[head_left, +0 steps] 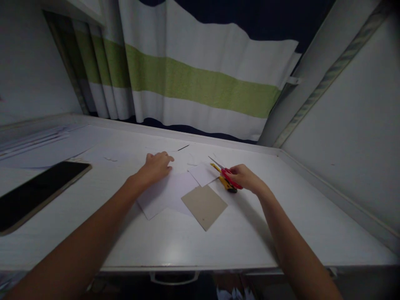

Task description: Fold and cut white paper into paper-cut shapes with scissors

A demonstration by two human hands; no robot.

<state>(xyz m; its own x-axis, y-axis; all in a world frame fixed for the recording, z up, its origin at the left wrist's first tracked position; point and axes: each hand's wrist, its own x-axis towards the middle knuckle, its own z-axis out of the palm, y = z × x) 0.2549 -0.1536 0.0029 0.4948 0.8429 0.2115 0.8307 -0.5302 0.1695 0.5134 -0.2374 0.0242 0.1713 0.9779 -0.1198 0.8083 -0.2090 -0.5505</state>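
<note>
My right hand (pixel 245 177) grips a pair of scissors (pixel 230 178) by the red handles, with the blades pointing up and left. Below the scissors lies a yellow and black utility knife (pixel 227 183), partly hidden by them. My left hand (pixel 158 166) is over the upper left part of a sheet of white paper (pixel 176 187), its thumb and index finger apart and nothing visible between them. Between the hands, a small white square of paper (pixel 202 173) overlaps the sheet. A grey-brown cardboard square (pixel 204 207) lies nearest me, turned cornerwise.
On the left of the white desk (pixel 150 248) lies a phone (pixel 43 189), dark screen up, with stacked papers (pixel 46 143) behind it. A thin dark stick-like object (pixel 183 147) and thin paper scraps (pixel 111 159) lie farther back. A striped curtain (pixel 200 83) hangs behind the desk.
</note>
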